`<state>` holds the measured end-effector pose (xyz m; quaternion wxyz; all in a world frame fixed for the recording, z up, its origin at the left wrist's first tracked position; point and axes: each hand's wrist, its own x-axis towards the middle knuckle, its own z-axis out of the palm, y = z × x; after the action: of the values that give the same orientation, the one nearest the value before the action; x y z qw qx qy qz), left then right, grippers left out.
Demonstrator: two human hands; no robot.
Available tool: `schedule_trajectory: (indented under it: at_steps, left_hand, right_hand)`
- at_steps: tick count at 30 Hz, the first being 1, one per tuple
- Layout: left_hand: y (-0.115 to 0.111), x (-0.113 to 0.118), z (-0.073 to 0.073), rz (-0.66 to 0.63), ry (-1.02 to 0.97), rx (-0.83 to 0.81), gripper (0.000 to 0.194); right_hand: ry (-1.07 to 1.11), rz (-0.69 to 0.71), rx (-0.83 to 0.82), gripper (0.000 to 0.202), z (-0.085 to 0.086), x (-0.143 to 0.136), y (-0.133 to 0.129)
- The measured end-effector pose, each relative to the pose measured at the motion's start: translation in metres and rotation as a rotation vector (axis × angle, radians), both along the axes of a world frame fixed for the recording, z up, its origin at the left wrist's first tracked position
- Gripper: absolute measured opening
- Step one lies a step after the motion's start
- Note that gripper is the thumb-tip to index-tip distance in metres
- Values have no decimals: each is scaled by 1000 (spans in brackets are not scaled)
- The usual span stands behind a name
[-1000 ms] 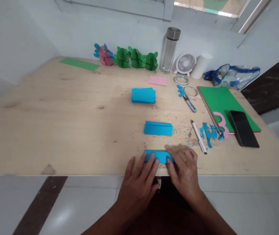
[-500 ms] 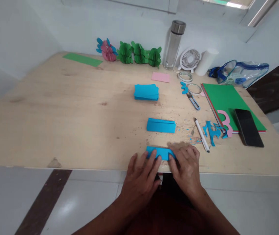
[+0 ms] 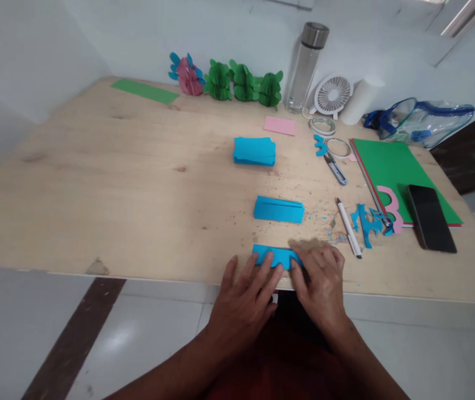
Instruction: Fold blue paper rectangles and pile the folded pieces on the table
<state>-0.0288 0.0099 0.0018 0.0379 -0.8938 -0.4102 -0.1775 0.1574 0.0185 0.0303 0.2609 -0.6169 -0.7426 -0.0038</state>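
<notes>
A narrow blue paper strip (image 3: 276, 256) lies near the front edge of the wooden table (image 3: 137, 211). My left hand (image 3: 248, 291) rests on its left and middle part, palm down, with the fingers spread. On the strip's right end lies my right hand (image 3: 321, 278), its fingers bent and close together, thumb against the lower edge. Just beyond the strip is a second folded blue paper piece (image 3: 279, 210). Farther back sits a stack of blue paper (image 3: 254, 151).
On the right are a white pen (image 3: 349, 228), blue scraps (image 3: 367, 225), a phone (image 3: 431, 218), green sheets (image 3: 404, 172) and snips (image 3: 336, 169). Along the wall stand paper figures (image 3: 243, 83), a bottle (image 3: 306, 69) and a fan (image 3: 333, 95).
The whole view has shifted slightly, so the table items appear a little farther right and up. My hands stay on the same blue strip, the left one's fingers shifted slightly along it.
</notes>
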Motion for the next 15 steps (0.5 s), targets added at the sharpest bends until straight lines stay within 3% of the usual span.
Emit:
schedule_trajectory:
  at_steps: [15]
  left_hand:
    - [0, 1, 6, 20, 14, -30, 57]
  right_hand:
    - [-17, 3, 28, 27, -1, 0, 2]
